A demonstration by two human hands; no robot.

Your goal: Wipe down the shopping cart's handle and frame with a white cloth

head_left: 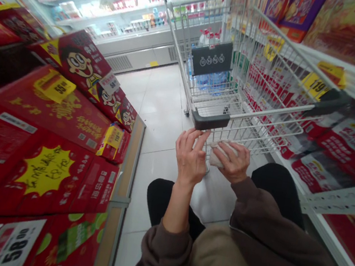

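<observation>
Closest to me, my right hand [231, 162] is half closed around a white packet [222, 154] at the wire cart [257, 87]. My left hand [190, 157] is curled, partly open and empty, just under the cart handle [209, 121]. Red gift boxes [50, 109] line the left, printed cartons [345, 149] the right, and chiller shelves [132, 57] stand beyond.

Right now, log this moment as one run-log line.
left hand: at shopping cart handle | right hand: holding white packet | place: supermarket aisle
</observation>
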